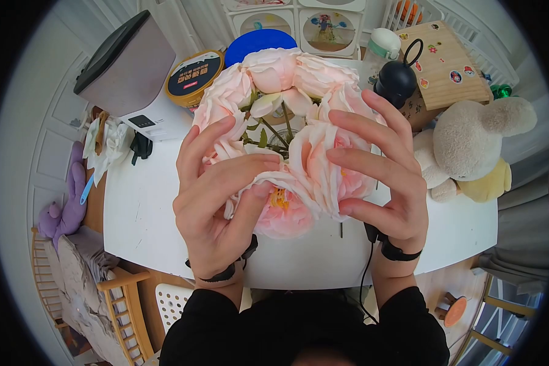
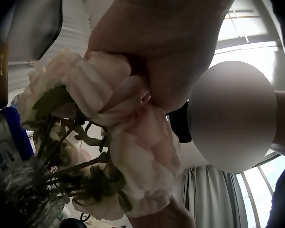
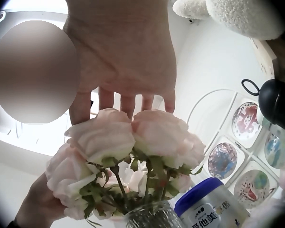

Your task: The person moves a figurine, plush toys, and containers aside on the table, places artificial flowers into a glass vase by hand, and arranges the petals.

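Observation:
A ring of pale pink flowers (image 1: 271, 72) stands in a clear glass vase (image 3: 154, 217), with green leaves and stems in the middle. My left hand (image 1: 210, 195) is at the near left of the bunch. Its thumb and index finger pinch the petals of the front flower (image 1: 283, 210), which shows a yellow centre. On the right side, my right hand (image 1: 387, 171) spreads its nearly straight fingers against another pink flower (image 1: 348, 165); the thumb touches its lower edge. In the right wrist view those fingertips reach behind the blooms (image 3: 104, 135). Petals hide part of the left fingers.
Behind the flowers are a blue-lidded can (image 3: 206, 204) and a tub with a dark lid (image 1: 195, 73). A grey and white appliance (image 1: 128, 67) stands at the left of the white table (image 1: 140, 207). At the right are a black round container (image 1: 396, 82) and a plush toy (image 1: 470, 140).

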The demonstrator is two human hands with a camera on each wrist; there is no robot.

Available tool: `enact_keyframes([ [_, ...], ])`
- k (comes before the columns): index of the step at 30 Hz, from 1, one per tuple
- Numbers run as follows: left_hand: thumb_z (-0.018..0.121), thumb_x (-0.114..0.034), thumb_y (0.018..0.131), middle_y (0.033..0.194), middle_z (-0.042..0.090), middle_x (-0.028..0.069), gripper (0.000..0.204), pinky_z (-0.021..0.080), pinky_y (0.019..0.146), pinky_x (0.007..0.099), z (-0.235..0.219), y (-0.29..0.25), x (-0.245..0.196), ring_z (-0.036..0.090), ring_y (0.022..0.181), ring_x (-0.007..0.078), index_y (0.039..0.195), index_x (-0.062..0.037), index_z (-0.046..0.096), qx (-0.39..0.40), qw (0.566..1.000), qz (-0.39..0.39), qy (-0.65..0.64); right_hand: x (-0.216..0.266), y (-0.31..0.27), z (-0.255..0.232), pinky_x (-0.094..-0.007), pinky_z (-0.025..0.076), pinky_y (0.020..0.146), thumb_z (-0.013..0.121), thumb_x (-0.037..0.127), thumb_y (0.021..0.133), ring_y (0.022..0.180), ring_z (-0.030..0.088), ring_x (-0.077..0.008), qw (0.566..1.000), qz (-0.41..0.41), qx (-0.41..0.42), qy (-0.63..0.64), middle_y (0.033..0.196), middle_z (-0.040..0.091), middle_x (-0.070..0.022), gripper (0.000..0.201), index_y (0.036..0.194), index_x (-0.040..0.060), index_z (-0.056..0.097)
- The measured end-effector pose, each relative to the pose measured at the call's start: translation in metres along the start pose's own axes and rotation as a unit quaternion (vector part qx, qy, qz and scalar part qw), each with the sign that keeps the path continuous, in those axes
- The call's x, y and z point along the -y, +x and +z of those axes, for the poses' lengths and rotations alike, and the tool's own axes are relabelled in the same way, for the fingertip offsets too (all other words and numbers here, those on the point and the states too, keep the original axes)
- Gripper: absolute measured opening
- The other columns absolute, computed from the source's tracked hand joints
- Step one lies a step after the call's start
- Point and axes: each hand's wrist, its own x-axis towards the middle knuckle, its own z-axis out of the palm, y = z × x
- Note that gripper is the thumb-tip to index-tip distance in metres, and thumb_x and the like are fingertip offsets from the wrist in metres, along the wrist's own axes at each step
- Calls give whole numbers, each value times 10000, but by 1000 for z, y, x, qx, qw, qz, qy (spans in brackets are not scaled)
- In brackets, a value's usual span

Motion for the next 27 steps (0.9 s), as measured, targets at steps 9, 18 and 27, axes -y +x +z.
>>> enact_keyframes([
  [9,690,-143,816,1059,715,110,207,232,1135,526,0,0,1,487,1281,379,991,-36,720,0,1000,4,-12,0,0,-3,-509,277,1109,781,324,659,1343,393,-404,1000,8,-8,21,1326,588,-181,558,1147,67,691],
  [18,503,-206,964,1172,630,231,270,331,1092,490,-16,-1,30,550,1200,361,1083,16,601,-265,948,14,-178,-59,-43,-27,-337,453,926,746,14,751,1025,596,-210,932,272,-136,199,1058,665,-106,286,1020,-29,657],
  [27,545,-118,914,1141,643,199,172,349,1071,484,-17,-1,38,564,1178,340,1021,-4,616,-245,951,3,-188,-60,-31,40,-319,398,1038,724,-1,800,1163,574,-190,952,188,92,222,1259,625,-103,532,1306,-3,560],
])
